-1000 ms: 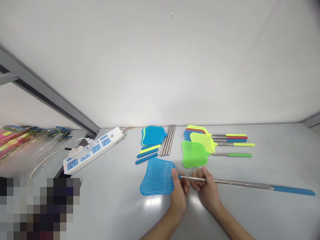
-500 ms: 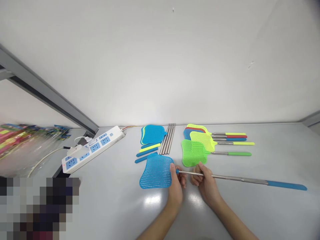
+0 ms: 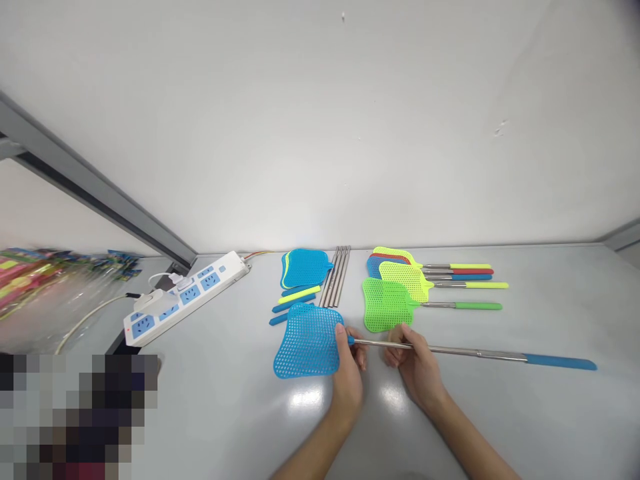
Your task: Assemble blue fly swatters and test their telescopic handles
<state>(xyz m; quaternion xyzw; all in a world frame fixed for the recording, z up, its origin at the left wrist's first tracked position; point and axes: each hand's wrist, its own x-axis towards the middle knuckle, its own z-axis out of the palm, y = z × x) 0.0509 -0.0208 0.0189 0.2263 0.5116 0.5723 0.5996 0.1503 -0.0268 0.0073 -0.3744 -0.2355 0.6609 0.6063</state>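
Note:
A blue fly swatter [image 3: 311, 341] with an extended metal rod and a blue grip lies across both hands, above the grey table. My left hand [image 3: 349, 373] is closed on it at the neck, thumb against the edge of the mesh head. Farther right along the rod, my right hand [image 3: 417, 367] is closed around the metal. Just beyond that hand rests a green fly swatter [image 3: 387, 305]. Behind it, several more swatters overlap, among them a yellow one [image 3: 405, 283], their handles pointing right.
Left of centre lie stacked blue mesh heads [image 3: 305, 268], loose blue and yellow grips [image 3: 299, 295] and several metal rods [image 3: 336, 277]. A white power strip [image 3: 187, 297] with plugs and cables sits at the left. Bagged colourful items [image 3: 50, 287] are beyond it. A wall [image 3: 360, 133] rises behind the table.
The swatter's blue grip end has shifted left and slightly up, and its rod looks shorter. The mesh head has moved slightly left with my left hand. Both hands keep hold.

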